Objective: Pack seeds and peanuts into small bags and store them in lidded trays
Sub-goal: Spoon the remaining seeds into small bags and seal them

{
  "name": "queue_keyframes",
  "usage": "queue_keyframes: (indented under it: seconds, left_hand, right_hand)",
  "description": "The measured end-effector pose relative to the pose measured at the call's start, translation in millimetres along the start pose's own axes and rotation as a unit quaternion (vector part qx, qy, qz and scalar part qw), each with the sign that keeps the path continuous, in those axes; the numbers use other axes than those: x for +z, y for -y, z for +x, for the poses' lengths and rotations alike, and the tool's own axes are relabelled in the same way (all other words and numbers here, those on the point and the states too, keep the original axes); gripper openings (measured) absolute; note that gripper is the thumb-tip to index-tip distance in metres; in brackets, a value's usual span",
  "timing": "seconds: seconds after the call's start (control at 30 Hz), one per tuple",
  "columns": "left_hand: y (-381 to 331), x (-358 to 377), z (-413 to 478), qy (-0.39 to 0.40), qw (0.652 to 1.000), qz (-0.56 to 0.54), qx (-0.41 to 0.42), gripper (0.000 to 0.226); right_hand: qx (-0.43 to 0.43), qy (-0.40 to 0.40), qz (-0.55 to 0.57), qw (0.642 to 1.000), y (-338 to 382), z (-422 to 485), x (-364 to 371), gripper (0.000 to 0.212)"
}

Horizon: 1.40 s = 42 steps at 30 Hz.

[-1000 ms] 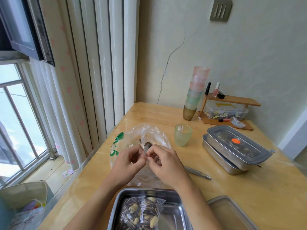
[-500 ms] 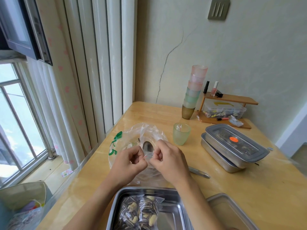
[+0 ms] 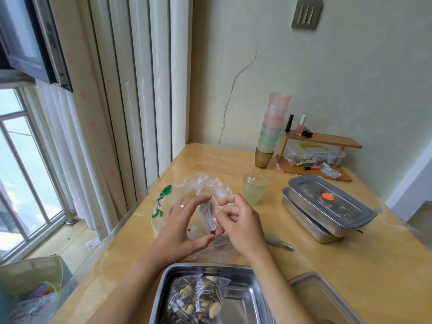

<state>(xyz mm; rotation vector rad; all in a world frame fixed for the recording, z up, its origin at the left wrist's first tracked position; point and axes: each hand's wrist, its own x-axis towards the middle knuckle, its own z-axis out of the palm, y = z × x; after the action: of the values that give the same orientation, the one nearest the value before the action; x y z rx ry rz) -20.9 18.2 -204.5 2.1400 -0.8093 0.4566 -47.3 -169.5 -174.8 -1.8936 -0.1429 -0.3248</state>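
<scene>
Over a large clear plastic bag (image 3: 198,187) with green print, my right hand (image 3: 240,224) pinches a small clear zip bag (image 3: 210,217) with a red seal line. A few dark seeds show at its bottom. My left hand (image 3: 183,228), with a ring on it, curves beside the small bag, fingers spread and thumb under it. Nearest me is an open steel tray (image 3: 167,279) holding two packed bags of seeds and peanuts (image 3: 198,300). Two lidded steel trays (image 3: 327,206) are stacked at the right.
A green cup (image 3: 254,190) stands just beyond my right hand, and metal tweezers (image 3: 280,244) lie to its right. Another steel tray or lid (image 3: 322,298) lies at the lower right. Stacked cups (image 3: 271,132) and a wooden shelf (image 3: 322,139) line the wall. Table edge and window are left.
My left hand has let go of its pinch and spread its fingers. The right hand still grips the small bag, now turned more upright. The spoon seen earlier is hidden.
</scene>
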Motion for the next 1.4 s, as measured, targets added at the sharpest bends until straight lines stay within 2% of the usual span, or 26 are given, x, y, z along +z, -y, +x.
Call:
queue_keyframes:
  seconds: [0.1,0.23,0.33,0.5,0.7,0.83,0.97,1.07,1.2,1.3,1.4]
  left_hand:
    - [1.3,0.0,0.9,-0.037,0.999,-0.006,-0.004,0.070]
    - [0.4,0.2,1.0,-0.066,0.998,-0.015,-0.008,0.061]
    - [0.9,1.1,1.2,-0.072,0.997,-0.008,-0.015,0.059]
    - [2.7,4.5,0.5,-0.073,0.997,0.017,-0.010,0.059]
    - [3.7,7.4,0.2,-0.063,0.997,0.045,-0.012,0.052]
    - [9.2,10.8,-1.6,-0.068,0.996,0.050,-0.015,0.048]
    - [9.2,9.9,-0.8,-0.080,0.996,0.037,-0.007,0.039]
    - [7.1,-0.7,1.2,-0.056,0.998,-0.038,-0.011,0.043]
    - [10.2,-12.1,0.7,-0.046,0.979,-0.172,-0.097,0.055]
    - [7.7,-19.2,-1.8,-0.040,0.943,-0.296,-0.143,0.048]
    - [6.7,-20.8,-0.9,-0.070,0.931,-0.313,-0.174,0.036]
  right_hand:
    - [0.002,0.022,0.005,1.000,-2.4,0.0,1.7,0.012]
    - [-0.092,-0.022,-0.085,0.992,-4.0,1.9,2.3,0.014]
    - [-0.132,-0.030,-0.066,0.989,1.0,0.4,0.7,0.012]
    - [-0.102,0.035,-0.079,0.991,0.4,-1.2,3.8,0.009]
    - [-0.115,0.014,-0.121,0.986,-4.4,0.3,5.6,0.012]
    - [-0.137,0.006,-0.068,0.988,-2.8,1.7,2.5,0.011]
    - [-0.122,0.039,-0.007,0.992,-0.2,-1.2,1.3,0.009]
    - [-0.124,0.028,-0.006,0.992,-0.8,-1.6,0.0,0.007]
    - [-0.141,-0.040,-0.042,0.988,-4.2,0.5,-1.6,0.008]
    - [-0.139,-0.064,-0.053,0.987,-3.5,1.5,-3.2,0.008]
    - [-0.136,-0.057,-0.054,0.988,-2.1,0.0,-2.5,0.013]
